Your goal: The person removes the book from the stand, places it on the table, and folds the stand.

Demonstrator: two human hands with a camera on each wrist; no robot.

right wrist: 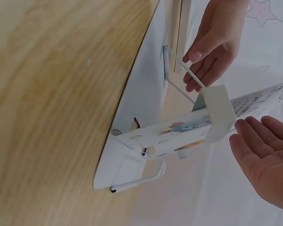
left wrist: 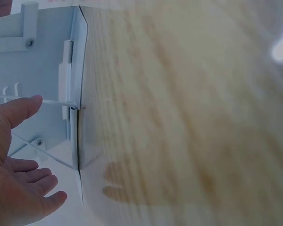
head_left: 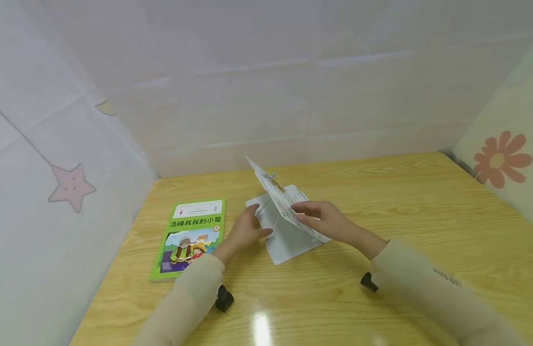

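On the middle of the yellow wood-grained table (head_left: 400, 202), to the right of the book, sits a white stand of thin flat plates and slim rods (head_left: 284, 211). Its pale rectangular base plate (head_left: 288, 242) lies flat on the surface; its white printed panel (head_left: 276, 193) rises at a slant above, leaning toward the upper left. A thin white wire rod (left wrist: 56, 102) runs beneath the panel to the base.

The left hand (head_left: 244, 228) is at the stand's left side, released, fingers apart and thumb extended beside the rod; whether the thumb bears on it cannot be told. The right hand (head_left: 327, 218) is likewise released, fingers nearly straight at the panel's printed face; contact cannot be confirmed.

Left of the stand, well clear of it, lies a green-bordered illustrated paperback book (head_left: 188, 252), partly covered by the left forearm. Both arms wear cream long sleeves (head_left: 435, 293). Behind the table hangs a pale creased sheet (head_left: 249, 96); at the sides appear a pink smiling star (head_left: 72, 186) and a coral-petalled flower (head_left: 502, 158)
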